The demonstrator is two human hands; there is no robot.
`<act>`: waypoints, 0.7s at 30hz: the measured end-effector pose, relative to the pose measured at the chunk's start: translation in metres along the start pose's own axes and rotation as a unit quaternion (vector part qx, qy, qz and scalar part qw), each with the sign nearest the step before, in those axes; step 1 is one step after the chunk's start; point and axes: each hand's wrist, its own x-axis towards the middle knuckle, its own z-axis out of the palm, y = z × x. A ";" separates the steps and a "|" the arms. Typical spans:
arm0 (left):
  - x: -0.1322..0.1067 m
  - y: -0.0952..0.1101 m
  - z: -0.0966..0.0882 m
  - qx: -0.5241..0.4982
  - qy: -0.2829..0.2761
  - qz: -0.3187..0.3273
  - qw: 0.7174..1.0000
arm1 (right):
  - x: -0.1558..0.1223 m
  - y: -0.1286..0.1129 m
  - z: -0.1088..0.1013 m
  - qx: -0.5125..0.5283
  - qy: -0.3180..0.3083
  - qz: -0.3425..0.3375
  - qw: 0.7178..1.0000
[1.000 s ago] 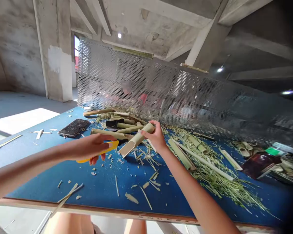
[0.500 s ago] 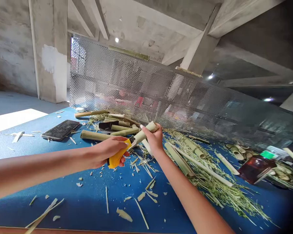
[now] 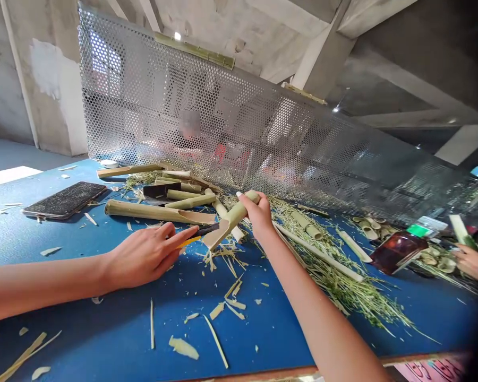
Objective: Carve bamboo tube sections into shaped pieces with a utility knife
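Observation:
My right hand (image 3: 259, 216) is closed round the upper end of a short bamboo tube (image 3: 236, 216), which slants down to the left. The tube's lower end is cut open in a scooped slope, showing its pale inside. In my left hand (image 3: 145, 254) is a yellow and black utility knife (image 3: 201, 232), its front end at the sloped cut. The fingers hide most of its yellow handle, and I cannot make out the blade's edge. Just beyond lies a longer bamboo tube (image 3: 143, 211) with a similar scooped end.
A dusty phone (image 3: 66, 200) lies on the blue table (image 3: 115, 334) at the left. Shavings and green strips (image 3: 342, 297) spread to the right, beside a dark bottle (image 3: 398, 252). A perforated metal screen (image 3: 223, 127) stands behind. Another person's hand (image 3: 476, 262) holds bamboo at the far right.
The view has shifted, so things sit further left. My left hand has turned palm down with the knife, covering its handle. The bamboo's scooped cut now faces me more.

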 end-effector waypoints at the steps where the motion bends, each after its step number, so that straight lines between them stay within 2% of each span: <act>1: -0.001 -0.002 0.002 0.008 0.006 0.010 1.000 | -0.001 -0.001 0.000 -0.004 -0.009 -0.008 1.000; 4: -0.004 -0.004 0.002 -0.035 0.019 0.029 0.999 | -0.007 -0.005 0.003 -0.019 -0.020 -0.060 0.998; 7: -0.008 0.006 -0.004 -0.190 0.025 -0.013 0.981 | -0.017 -0.015 0.004 -0.067 -0.005 -0.162 0.985; 9: -0.010 0.018 -0.009 -0.348 -0.004 -0.105 0.932 | -0.024 -0.021 0.004 -0.092 0.003 -0.225 0.970; 12: -0.012 0.035 -0.019 -0.543 -0.072 -0.240 0.801 | -0.035 -0.028 0.005 -0.109 0.021 -0.291 0.950; 14: -0.014 0.042 -0.026 -0.607 -0.091 -0.295 0.732 | -0.040 -0.031 0.006 -0.125 0.051 -0.331 0.934; 16: -0.014 0.045 -0.032 -0.646 -0.096 -0.333 0.680 | -0.045 -0.033 0.007 -0.148 0.084 -0.380 0.909; 18: -0.013 0.046 -0.037 -0.672 -0.100 -0.356 0.641 | -0.048 -0.035 0.008 -0.167 0.103 -0.427 0.883; 19: -0.012 0.045 -0.039 -0.679 -0.100 -0.361 0.631 | -0.050 -0.036 0.008 -0.174 0.105 -0.445 0.872; 21: -0.010 0.043 -0.043 -0.681 -0.094 -0.361 0.630 | -0.054 -0.038 0.009 -0.188 0.105 -0.466 0.858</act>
